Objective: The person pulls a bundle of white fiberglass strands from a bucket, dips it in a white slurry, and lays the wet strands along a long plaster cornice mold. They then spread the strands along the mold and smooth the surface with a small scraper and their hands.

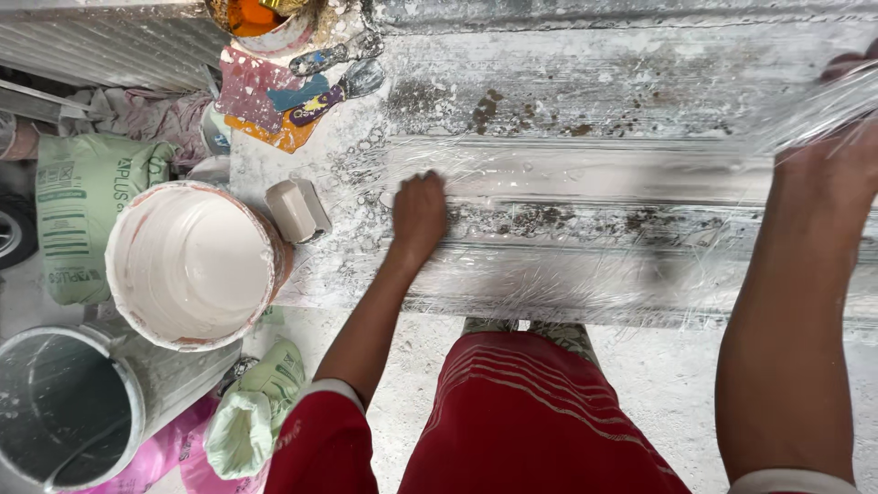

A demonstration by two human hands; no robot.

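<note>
Left hand fingers curled together, pressing flat on clear plastic sheet. Sheet lies over long white moulded slab on desk. Right hand far along sheet from left hand, fingers pinched on lifted edge of sheet. Small white block just beside left hand. White bucket past block, full of white mix. Grey bucket below white bucket. Green sack beside white bucket. Two scrapers above block, near orange pot.
</note>
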